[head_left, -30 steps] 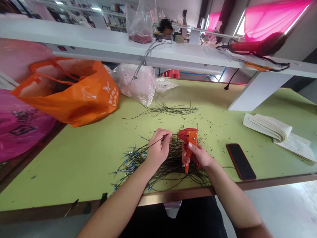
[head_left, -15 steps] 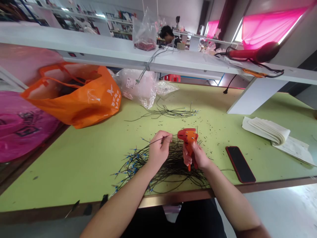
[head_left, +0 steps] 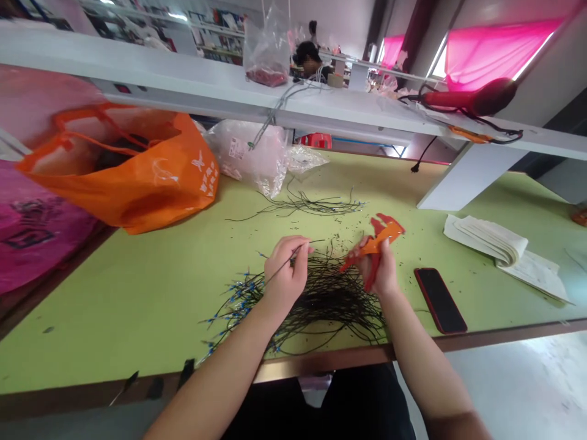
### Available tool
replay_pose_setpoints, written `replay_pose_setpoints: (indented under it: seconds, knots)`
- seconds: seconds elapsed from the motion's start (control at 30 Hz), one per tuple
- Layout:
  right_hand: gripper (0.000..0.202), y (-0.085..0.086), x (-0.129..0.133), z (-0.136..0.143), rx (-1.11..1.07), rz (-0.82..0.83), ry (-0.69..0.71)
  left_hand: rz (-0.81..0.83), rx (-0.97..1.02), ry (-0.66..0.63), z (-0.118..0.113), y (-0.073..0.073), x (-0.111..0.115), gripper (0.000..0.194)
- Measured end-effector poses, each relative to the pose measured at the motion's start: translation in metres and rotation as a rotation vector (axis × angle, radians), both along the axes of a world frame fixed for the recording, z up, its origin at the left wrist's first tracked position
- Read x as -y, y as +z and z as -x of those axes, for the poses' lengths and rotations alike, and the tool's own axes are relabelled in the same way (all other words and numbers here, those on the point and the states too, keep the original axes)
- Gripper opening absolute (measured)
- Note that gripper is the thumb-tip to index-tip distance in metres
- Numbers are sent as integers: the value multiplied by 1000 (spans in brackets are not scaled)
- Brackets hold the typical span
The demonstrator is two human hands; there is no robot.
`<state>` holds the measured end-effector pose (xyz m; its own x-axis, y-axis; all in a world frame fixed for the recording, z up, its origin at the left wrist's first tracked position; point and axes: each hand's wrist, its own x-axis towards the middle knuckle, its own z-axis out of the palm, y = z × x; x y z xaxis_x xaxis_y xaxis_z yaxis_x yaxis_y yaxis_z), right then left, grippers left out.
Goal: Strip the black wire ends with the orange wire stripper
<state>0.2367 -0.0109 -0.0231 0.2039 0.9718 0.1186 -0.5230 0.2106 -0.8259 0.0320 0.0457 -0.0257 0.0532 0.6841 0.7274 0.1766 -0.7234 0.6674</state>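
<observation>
Black and thin, the wire [head_left: 317,241] looks light and springy; I judge it best held just behind its end, where the left hand [head_left: 287,270] pinches it above the wire bundle [head_left: 337,296] on the green surface [head_left: 151,293]. Well clear of that wire, the right hand [head_left: 381,269] wraps around the orange-and-red plier-like tool [head_left: 384,236], which seems stiff, fairly light and surest gripped low.

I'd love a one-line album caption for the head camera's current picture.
Over a heap of black wires, the left hand pinches one wire while the right hand grips a red-orange tool.
</observation>
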Motion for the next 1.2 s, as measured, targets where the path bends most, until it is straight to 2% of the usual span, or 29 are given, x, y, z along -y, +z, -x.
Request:
replay_pose_setpoints:
  seconds: [0.13, 0.27, 0.37, 0.47, 0.67, 0.8, 0.97, 1.2]
  knots:
    - [54, -11, 5, 30, 77, -28, 246, -181, -208, 7, -3, 2, 11, 16]
    - [59, -19, 8, 37, 103, 18, 314, -240, -283, 12, -4, 2, 14, 22]
    - [61, -23, 8, 37, 113, 59, 299, -216, -282, -21, -5, 2, 18, 22]
    - [60, -26, 7, 37, 103, 82, 221, -183, -265, -77, -8, 1, 22, 21]
    - [61, -26, 7, 38, 78, 154, 164, -287, -188, -116, -12, 1, 24, 19]
    - [66, -26, 10, 38, 116, 192, 171, -286, -182, -83, -11, 0, 25, 17]
    - [66, -27, 12, 36, 140, 145, 297, -282, -175, -21, -8, -1, 22, 17]
    - [67, -28, 10, 39, 123, 172, 163, -372, -200, -116, -10, 4, 27, 25]
